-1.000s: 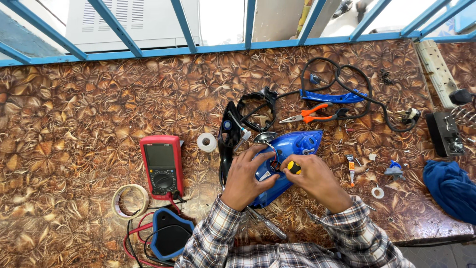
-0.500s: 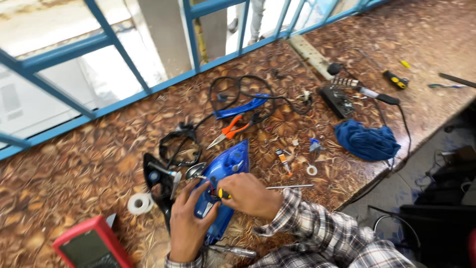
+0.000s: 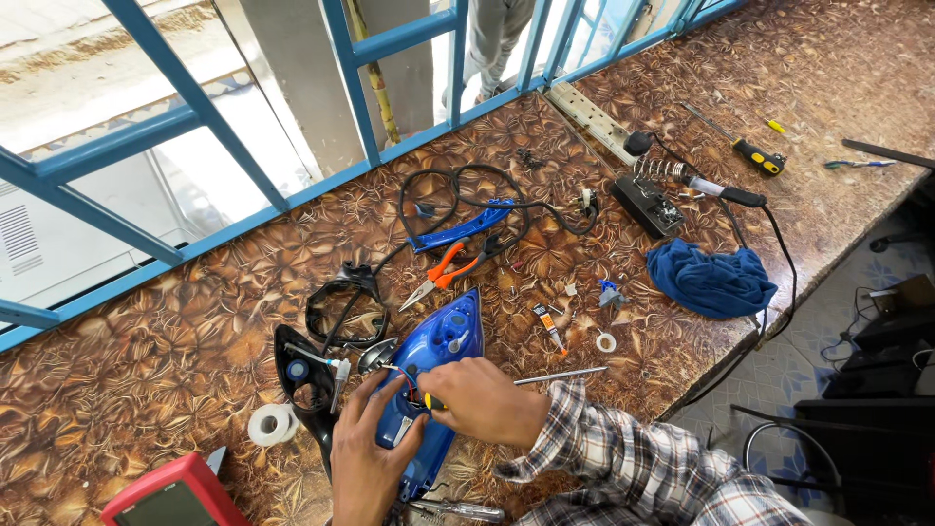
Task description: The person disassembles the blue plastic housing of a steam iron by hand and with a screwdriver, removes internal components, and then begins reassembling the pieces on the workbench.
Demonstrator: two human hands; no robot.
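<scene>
My left hand [image 3: 362, 458] grips the blue iron [image 3: 429, 380], which lies on the brown bench [image 3: 146, 360] beside the orange pliers [image 3: 443, 276]. My right hand [image 3: 487, 399] is closed around a yellow-handled screwdriver [image 3: 431, 401] pressed to the iron's body.

A blue clothes iron [image 3: 433, 375] lay on its side near the front edge of the patterned brown worktop [image 3: 127, 370], pointed tip aimed far-right, its shell opened with red wires showing; a yellow-handled screwdriver [image 3: 433, 401] was pressed into its middle
</scene>
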